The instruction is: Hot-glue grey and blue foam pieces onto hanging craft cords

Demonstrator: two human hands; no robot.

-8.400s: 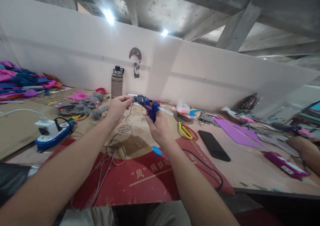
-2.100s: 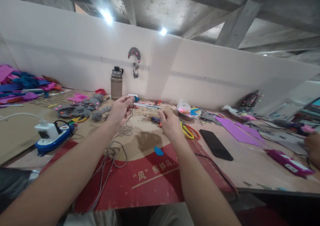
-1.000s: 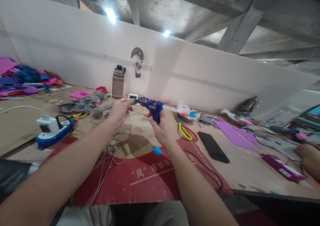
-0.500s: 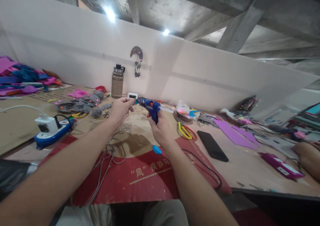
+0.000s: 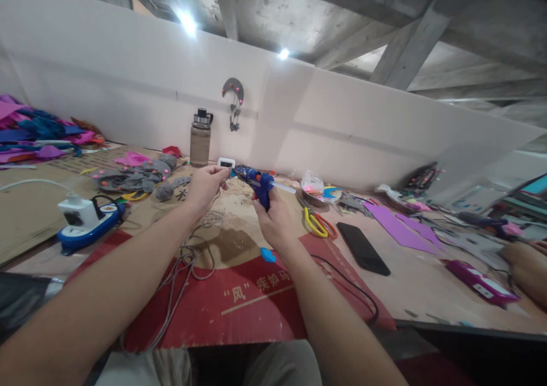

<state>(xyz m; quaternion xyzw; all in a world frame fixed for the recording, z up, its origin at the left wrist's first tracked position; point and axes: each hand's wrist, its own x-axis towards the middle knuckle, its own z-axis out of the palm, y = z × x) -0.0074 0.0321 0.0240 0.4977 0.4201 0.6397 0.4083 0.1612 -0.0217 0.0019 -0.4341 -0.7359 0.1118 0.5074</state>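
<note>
My right hand point(image 5: 276, 218) is wrapped round the handle of a blue hot glue gun point(image 5: 261, 188), a clear glue stick jutting from its back end. The nozzle points left, towards the fingertips of my left hand point(image 5: 208, 188). Those fingers are pinched together at the nozzle; what they hold is too small to make out, though a bit of blue shows beside them. Below my left hand, a loose tangle of grey cord point(image 5: 190, 258) lies over a red and brown board point(image 5: 200, 312). A small blue piece point(image 5: 268, 255) rests on the board beside my right wrist.
Yellow-and-orange-handled scissors point(image 5: 316, 224) and a black phone point(image 5: 363, 248) lie to the right. A bottle point(image 5: 200, 138) stands by the wall. At left are a blue power strip point(image 5: 92, 226) and grey felt pieces point(image 5: 128, 178). Another person's hand point(image 5: 525, 266) shows at far right.
Both of my hands and the glue gun stay almost where they were. At the far right, the other person's hand has shifted slightly.
</note>
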